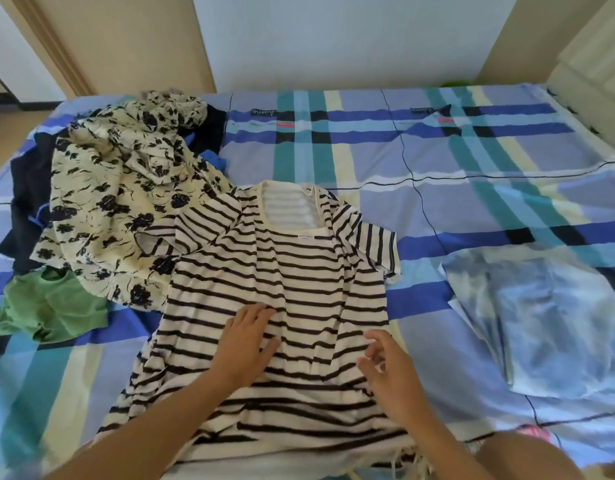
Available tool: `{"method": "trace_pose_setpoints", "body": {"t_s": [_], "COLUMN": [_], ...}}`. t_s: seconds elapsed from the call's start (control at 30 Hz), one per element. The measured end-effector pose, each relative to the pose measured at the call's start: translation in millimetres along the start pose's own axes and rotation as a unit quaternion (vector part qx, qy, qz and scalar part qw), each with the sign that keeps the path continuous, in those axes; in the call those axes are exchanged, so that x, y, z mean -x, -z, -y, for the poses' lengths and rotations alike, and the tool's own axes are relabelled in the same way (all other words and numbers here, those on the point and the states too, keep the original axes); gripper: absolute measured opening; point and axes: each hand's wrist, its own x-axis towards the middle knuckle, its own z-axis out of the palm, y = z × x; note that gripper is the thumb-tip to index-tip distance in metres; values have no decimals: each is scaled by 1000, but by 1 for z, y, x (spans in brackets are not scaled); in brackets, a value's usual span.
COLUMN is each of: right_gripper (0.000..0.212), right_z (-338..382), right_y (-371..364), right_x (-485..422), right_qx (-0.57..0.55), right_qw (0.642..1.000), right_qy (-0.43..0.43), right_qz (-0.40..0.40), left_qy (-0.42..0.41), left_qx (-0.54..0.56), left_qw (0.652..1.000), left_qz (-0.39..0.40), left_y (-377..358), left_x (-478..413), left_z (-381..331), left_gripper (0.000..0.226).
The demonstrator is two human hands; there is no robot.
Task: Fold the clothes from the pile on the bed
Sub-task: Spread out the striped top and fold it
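While the left hand lies flat, fingers apart, on the striped top, the right hand hovers open at its folded edge.

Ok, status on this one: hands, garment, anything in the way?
Left hand flat on striped shirt. Right hand open at its right edge. Floral garment overlaps the left sleeve.

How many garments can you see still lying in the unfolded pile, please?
3 clear: a floral garment on top, a green one at its near edge, dark clothing beneath at the left. More may be buried.
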Motion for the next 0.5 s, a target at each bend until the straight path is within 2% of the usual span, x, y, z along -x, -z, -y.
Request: {"method": "trace_pose_setpoints", "body": {"t_s": [0.13, 0.23, 0.37, 0.43, 0.5], "right_gripper": [46, 47, 43, 47, 60], "right_z": [18, 37, 69, 86, 100], "right_y": [3, 5, -2, -12, -22], "right_x": [-56, -114, -223, -281, -334], "right_qx": [23, 42, 101, 174, 257], "right_qw": [997, 992, 976, 966, 955], "right_qy": [66, 112, 179, 178, 134], "right_qz": [-29, -36, -70, -74, -68], "left_qy": [47, 61, 63, 55, 43], "left_qx": [-52, -85, -77, -76, -73], "left_qw": [997, 995, 994, 995, 995], "left_qz": [18, -10, -45, -39, -46], "left_y": [-26, -43, -53, -56, -60], "left_x": [-55, -70, -74, -80, -86], "left_z": [4, 7, 12, 15, 19], "left_gripper": [77, 79, 79, 80, 84]}}
